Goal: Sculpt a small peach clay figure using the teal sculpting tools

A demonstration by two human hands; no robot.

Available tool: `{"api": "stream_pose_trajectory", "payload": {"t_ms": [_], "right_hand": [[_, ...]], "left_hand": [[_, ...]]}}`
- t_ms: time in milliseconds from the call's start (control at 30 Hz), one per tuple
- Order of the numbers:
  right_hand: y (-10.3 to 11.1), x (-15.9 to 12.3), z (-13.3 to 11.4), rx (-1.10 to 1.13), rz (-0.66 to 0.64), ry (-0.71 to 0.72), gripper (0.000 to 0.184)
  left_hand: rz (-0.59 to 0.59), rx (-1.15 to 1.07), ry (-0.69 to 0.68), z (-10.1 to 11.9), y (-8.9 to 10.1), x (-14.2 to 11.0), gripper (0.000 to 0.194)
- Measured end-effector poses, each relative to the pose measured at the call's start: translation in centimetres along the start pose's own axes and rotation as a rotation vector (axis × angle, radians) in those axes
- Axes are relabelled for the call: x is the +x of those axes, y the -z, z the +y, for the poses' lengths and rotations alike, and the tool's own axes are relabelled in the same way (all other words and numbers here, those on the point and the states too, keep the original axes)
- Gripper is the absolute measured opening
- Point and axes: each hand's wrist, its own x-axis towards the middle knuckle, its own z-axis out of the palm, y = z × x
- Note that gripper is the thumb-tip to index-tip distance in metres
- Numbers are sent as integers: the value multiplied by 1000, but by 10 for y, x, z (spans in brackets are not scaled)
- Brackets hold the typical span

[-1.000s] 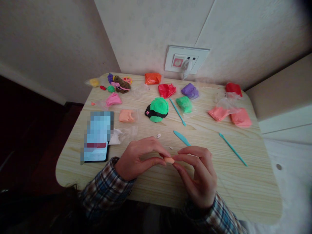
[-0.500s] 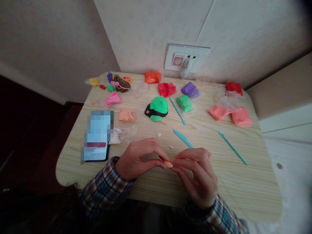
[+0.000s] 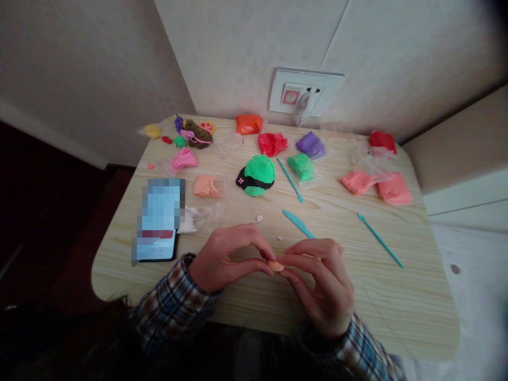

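Observation:
Between the fingertips of both hands is a small piece of peach modelling clay [image 3: 277,266], held above the table's near side. My left hand [image 3: 228,256] pinches its left end with thumb and forefinger. From the other side, my right hand [image 3: 323,283] pinches it too, the fingers bent. Just beyond the hands lie a blue plastic clay knife [image 3: 298,223] and two tiny white bits of clay [image 3: 259,218]. Farther back sits a green and black clay cap [image 3: 257,174] with a pink ornament on its brim. A bag of peach clay [image 3: 207,186] rests left of the cap.
A phone [image 3: 161,219] lies at the left beside a bag of white clay [image 3: 188,220]. Thin blue tools [image 3: 381,241] lie at the right and near the cap. Bags of coloured clay [image 3: 311,144] and small clay figures [image 3: 196,135] line the back, before a wall socket [image 3: 305,92].
The peach clay has turned slightly between the fingertips and looks flatter. Both hands keep nearly the same place, and the view has shifted a little.

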Motion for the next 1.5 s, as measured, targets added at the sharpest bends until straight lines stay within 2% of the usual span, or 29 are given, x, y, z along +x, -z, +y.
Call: {"api": "stream_pose_trajectory", "payload": {"t_ms": [567,667,833,967,1133,1367,1500], "right_hand": [[1,2,4,-6,-33,44,14],[1,3,3,-22,-32,47,15],[1,3,2,-60,14,51,13],[-1,2,3,-65,23,67,13],[-2,2,3,-73,17,69,10],[-2,2,1,-80,27,62,10],[-2,1,2,-80,20,71,11]], "left_hand": [[-53,-19,57,0,0,-2,7],[-62,-51,132,1,1,0,8],[-117,-241,335,2,2,3,28],[-151,-361,441,3,0,5,15],[-162,-360,467,3,-1,6,6],[-195,-448,573,1,-2,5,13],[-201,-436,566,1,-4,5,10]]}}
